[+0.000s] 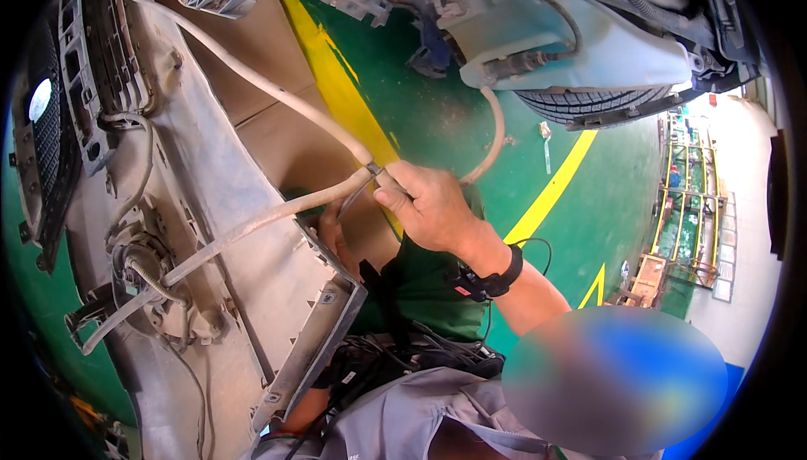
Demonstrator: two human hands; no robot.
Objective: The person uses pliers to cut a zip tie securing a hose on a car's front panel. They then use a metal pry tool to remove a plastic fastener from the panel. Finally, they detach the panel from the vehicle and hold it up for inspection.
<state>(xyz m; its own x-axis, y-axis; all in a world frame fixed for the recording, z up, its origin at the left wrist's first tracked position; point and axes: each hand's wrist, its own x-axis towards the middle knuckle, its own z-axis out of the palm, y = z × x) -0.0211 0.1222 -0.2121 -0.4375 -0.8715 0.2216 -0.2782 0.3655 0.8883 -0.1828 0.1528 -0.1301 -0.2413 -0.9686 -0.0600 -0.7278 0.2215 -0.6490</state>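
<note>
My right hand is closed round a dusty beige hose, its thumb and fingers just beside a dark joint piece. At that joint a second hose branch runs down left across the dirty, light-coloured car bumper. Another length of hose goes from behind my right hand up to a pale blue plastic fluid tank. Below the joint my left hand shows only in part, with bent fingers at a thin greyish piece. The bumper and hose hide the rest of it.
A round lamp with wiring sits in the bumper. Behind the tank is a tyre. Brown cardboard lies on the green floor with yellow lines. At the far right stands a yellow-framed rack.
</note>
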